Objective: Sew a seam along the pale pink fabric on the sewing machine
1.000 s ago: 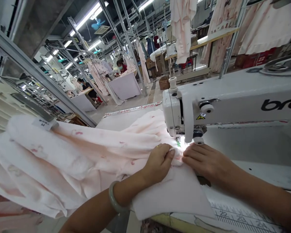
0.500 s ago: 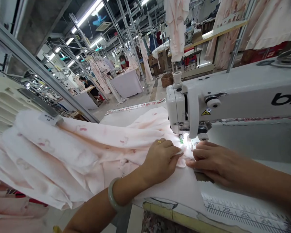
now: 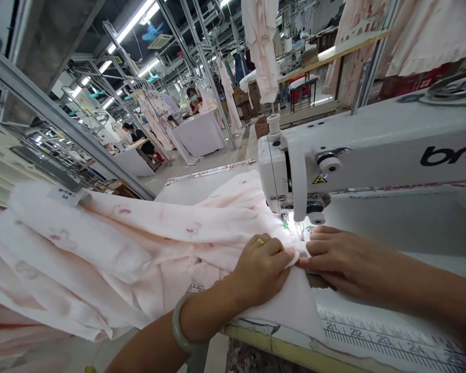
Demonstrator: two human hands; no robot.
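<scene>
A pale pink printed garment [image 3: 166, 223] lies across the sewing table and hangs off to the left, bunched in thick folds. My left hand [image 3: 262, 269], with a ring and a bangle, pinches the garment's edge in front of the needle. My right hand [image 3: 334, 254] is beside it, its fingers closed at the same edge, thumb and fingertips touching the fabric. Both hands sit just below the lit presser foot [image 3: 285, 223] of a white sewing machine [image 3: 365, 160]. The fabric under the foot is partly hidden by glare and my fingers.
A printed ruler strip [image 3: 388, 336] runs along the table's front right. A size label marked M [image 3: 66, 196] sits on the garment at left. Metal rails [image 3: 66, 119] cross the upper left. Co-workers [image 3: 137, 140] sit at tables beyond, among hanging garments [image 3: 262, 46].
The view has shifted slightly, so the machine appears further left. My left hand has come closer to my right fingertips, with the pinched edge drawn a little toward me.
</scene>
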